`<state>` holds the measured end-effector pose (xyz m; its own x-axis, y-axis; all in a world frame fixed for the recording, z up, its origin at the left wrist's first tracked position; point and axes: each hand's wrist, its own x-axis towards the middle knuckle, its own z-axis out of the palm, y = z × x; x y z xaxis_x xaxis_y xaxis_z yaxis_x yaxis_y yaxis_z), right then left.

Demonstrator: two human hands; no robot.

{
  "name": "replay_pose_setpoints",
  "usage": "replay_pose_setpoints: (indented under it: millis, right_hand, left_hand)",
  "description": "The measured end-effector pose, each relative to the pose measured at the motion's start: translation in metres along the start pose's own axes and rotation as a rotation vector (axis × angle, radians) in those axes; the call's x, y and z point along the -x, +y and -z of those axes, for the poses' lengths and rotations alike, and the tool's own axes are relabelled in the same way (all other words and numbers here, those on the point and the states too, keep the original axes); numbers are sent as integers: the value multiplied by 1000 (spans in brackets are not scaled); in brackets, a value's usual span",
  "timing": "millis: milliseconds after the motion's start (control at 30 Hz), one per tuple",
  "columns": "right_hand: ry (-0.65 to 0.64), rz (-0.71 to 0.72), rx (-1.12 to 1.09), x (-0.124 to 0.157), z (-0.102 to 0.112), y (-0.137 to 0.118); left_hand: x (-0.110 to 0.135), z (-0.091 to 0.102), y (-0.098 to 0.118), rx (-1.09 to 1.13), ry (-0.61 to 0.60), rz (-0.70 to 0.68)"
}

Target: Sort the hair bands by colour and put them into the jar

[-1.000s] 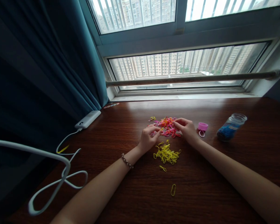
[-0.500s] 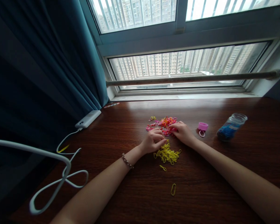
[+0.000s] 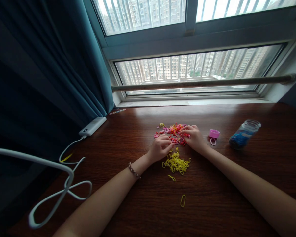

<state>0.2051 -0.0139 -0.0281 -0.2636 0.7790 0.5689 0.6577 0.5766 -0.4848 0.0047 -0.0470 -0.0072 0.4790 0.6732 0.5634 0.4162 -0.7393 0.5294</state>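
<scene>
Right grip (image 3: pixel 194 139) touches pink-and-red rubber bands (image 3: pixel 175 128), left grip (image 3: pixel 159 149) at their near edge. Whether either grasps one is unclear. Yellow bands (image 3: pixel 177 163) lie beside the left.

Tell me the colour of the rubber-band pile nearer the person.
The rubber-band pile is yellow; see head view.

The mixed pile (image 3: pixel 176 129) has many small bands, pink, red and orange, which lie flat in a loose tangle; its near side is partly hidden. At its far left edge there are a few yellow bands (image 3: pixel 160 125). Nearer lies the yellow pile (image 3: pixel 177 162), thin loops, overlapping, spread unevenly. Apart from it are a pinched band (image 3: pixel 172 178) and, nearest, an oval band (image 3: pixel 185 200), also yellow, lying open.
</scene>
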Motion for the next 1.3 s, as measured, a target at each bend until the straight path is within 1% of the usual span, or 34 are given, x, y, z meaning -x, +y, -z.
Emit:
replay_pose_setpoints:
  millis: [100, 267, 400, 567, 667, 800, 933, 1033, 1100, 1233, 1300]
  right_hand:
    - [-71, 40, 58, 2, -5, 1]
    - [-103, 35, 69, 3, -9, 4]
    - [-72, -13, 7, 0, -6, 1]
    - [-3, -137, -128, -2, 1, -4]
    - [22, -176, -170, -2, 4, -4]
    - [52, -199, -190, -3, 5, -3]
    - [56, -213, -161, -4, 5, 0]
    - [63, -180, -82, -3, 4, 3]
    - [46, -122, -13, -2, 2, 4]
    - [-45, 24, 101, 2, -2, 1]
    - [-93, 68, 146, 3, -3, -2]
  left_hand:
    - [0, 0, 1, -7, 0, 3]
    - [0, 0, -1, -33, 17, 5]
    - [0, -1, -2, -49, 44, 12]
    - [-1, 0, -2, -42, 65, 15]
    - [0, 0, -3, -43, 67, 17]
    - [1, -1, -3, -50, 63, 17]
    - [0, -1, -2, -59, 65, 17]
    - [0, -1, -2, -64, 61, 19]
    - [-1, -1, -2, -68, 59, 23]
    - [-1, -1, -2, -77, 55, 26]
    - [-1, -1, -2, -80, 53, 25]
